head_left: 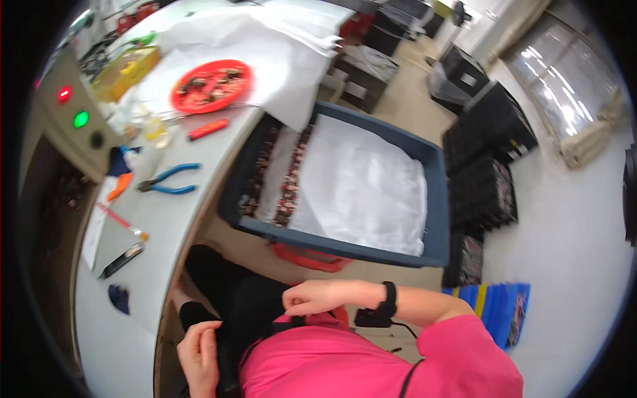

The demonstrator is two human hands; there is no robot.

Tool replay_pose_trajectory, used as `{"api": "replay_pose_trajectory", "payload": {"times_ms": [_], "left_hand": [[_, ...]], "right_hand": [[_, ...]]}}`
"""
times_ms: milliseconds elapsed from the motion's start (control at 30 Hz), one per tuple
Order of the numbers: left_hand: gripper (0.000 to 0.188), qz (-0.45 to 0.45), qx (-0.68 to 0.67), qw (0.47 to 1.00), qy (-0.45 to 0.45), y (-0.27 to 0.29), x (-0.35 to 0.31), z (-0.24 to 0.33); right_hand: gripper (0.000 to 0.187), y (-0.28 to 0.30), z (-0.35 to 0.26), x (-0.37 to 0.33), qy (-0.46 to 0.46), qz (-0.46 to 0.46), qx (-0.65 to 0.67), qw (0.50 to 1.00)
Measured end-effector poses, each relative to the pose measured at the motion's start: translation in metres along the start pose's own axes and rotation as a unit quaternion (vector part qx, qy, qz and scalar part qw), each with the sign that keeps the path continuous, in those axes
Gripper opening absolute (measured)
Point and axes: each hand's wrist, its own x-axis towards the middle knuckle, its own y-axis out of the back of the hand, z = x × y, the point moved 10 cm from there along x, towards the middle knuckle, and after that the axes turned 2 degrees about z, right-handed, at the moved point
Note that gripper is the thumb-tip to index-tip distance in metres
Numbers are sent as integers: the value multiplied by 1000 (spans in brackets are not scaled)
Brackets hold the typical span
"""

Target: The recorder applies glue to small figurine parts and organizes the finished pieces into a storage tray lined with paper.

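Observation:
My left hand (199, 350) is beside the front edge of the white workbench (162, 239). Its fingers are curled together, and nothing shows in them. In front of my waist, my right hand (313, 296) is closed with the palm down, close to a black strap; no object shows in its fingers. A black band with a small box is on that wrist. Beyond my hands stands a dark blue-grey bin (345, 252) holding white sheets (365, 179) and rows of small dark and reddish parts (290, 176) at its left side.
Blue-handled pliers (174, 179), a black cutter knife (121, 260), a brush (123, 221) and a red tool (208, 130) lie on the bench. Farther back are a red plate of small parts (212, 86) and a yellow box (126, 73). Black crates (488, 126) and blue bins (494, 305) stand right.

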Motion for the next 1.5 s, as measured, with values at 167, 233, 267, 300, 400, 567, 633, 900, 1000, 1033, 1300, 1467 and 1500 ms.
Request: {"api": "replay_pose_trajectory", "payload": {"times_ms": [167,233,267,300,400,567,633,900,1000,1033,1300,1467,1500], "left_hand": [[16,23,12,998,-58,4,-3,16],[15,37,0,998,-58,8,-8,20],[15,50,4,996,-67,11,-13,18],[15,56,5,997,-57,18,-18,16],[16,39,7,998,-39,28,-25,1],[25,-35,-169,985,24,18,-14,-56],[23,8,-162,974,-159,9,1,-120],[20,38,-675,701,230,-7,117,-396],[19,-1,-638,744,195,-32,113,-398],[19,-24,-620,764,180,-43,116,-384],[19,-197,-429,880,50,-130,113,-254],[22,-278,-287,916,-34,-162,102,-184],[23,-264,-262,927,-42,-150,93,-185]], "right_hand": [[20,21,-24,9,50,42,5,998],[21,23,-48,14,71,54,24,996],[21,19,-58,16,87,50,27,995],[21,16,-74,21,101,33,13,994],[21,13,-124,32,173,21,33,984],[16,-27,-208,40,339,-29,-54,939],[16,-76,-217,53,461,-55,-108,879],[27,-209,-186,93,530,-112,-277,794],[32,-193,-174,118,431,-78,-339,832],[34,-185,-172,119,405,-68,-375,831],[45,-164,-158,149,229,-92,-354,902],[52,-170,-161,156,162,-132,-344,915],[50,-187,-165,153,178,-175,-332,910]]}}
